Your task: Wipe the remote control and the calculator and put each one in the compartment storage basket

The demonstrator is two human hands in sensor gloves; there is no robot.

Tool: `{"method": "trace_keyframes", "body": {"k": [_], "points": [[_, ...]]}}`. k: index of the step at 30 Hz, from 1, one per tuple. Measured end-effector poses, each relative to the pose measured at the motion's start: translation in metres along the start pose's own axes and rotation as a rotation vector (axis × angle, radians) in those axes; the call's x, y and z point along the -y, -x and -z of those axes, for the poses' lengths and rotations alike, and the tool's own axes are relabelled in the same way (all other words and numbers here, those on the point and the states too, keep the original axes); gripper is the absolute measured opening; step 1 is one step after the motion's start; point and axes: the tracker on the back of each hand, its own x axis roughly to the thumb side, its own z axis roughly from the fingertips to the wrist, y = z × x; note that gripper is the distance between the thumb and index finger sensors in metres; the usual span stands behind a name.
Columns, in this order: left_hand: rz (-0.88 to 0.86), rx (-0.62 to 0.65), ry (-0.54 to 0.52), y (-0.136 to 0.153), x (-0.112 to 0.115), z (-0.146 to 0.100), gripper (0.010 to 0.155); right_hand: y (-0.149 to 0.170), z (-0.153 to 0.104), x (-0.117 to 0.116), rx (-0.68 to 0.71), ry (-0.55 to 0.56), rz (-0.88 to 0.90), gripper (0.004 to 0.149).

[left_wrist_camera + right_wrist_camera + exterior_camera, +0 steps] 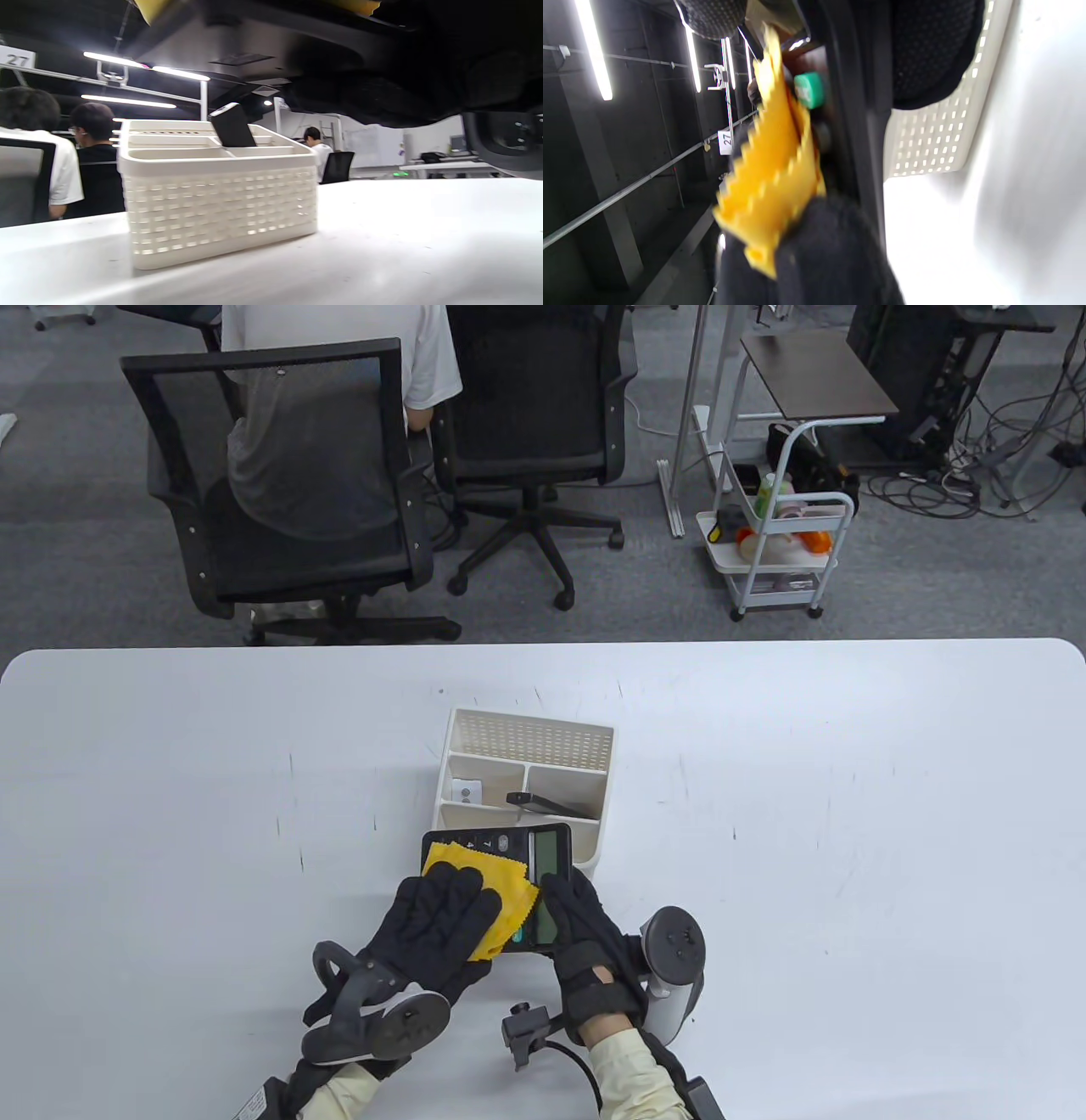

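Observation:
A black calculator (550, 853) is lifted just in front of the white compartment basket (526, 742), its far end over the basket's near rim. My right hand (564, 899) grips the calculator's near right edge. A yellow cloth (479, 882) covers its keys, and my left hand (458, 891) lies on the cloth with fingers flat. The right wrist view shows the cloth (772, 169) against the calculator (857, 127). The dark remote control (551, 804) leans in the basket's right middle compartment, and in the left wrist view the remote (232, 127) sticks up from the basket (220, 203).
A small white label (465, 791) lies in the basket's left compartment. The white table (848, 814) stretches wide on both sides. Beyond its far edge stand office chairs (288, 492) with a seated person, and a white cart (780, 551).

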Motion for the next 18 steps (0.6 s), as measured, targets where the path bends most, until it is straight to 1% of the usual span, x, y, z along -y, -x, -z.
{"method": "trace_keyframes", "body": {"k": [3,5,7,9,11,13,15,18], "points": [[0.009,0.008,0.003,-0.004,-0.001,0.002,0.059,-0.001,0.000,-0.003,0.001,-0.034,-0.043,0.063],[-0.013,-0.020,-0.003,0.001,-0.002,0.002,0.059,-0.003,0.000,-0.003,-0.008,-0.041,-0.048,0.063],[-0.053,-0.074,-0.006,0.009,-0.005,0.001,0.059,-0.005,0.000,-0.002,-0.009,-0.052,-0.055,0.063],[-0.080,-0.130,-0.005,0.018,-0.006,-0.001,0.059,-0.006,0.000,0.000,0.000,-0.019,-0.045,0.062],[-0.089,-0.149,-0.003,0.021,-0.006,-0.003,0.059,-0.005,0.000,0.002,-0.001,0.000,-0.018,0.063],[-0.057,-0.129,-0.003,0.018,-0.005,-0.003,0.059,-0.005,0.000,0.002,0.002,-0.007,-0.015,0.063],[-0.042,-0.073,0.007,0.013,-0.004,-0.001,0.059,-0.005,-0.001,0.000,0.011,-0.003,-0.041,0.063],[-0.068,-0.024,0.016,0.004,-0.003,0.001,0.059,-0.006,0.000,-0.003,0.018,-0.039,-0.086,0.063]]}}
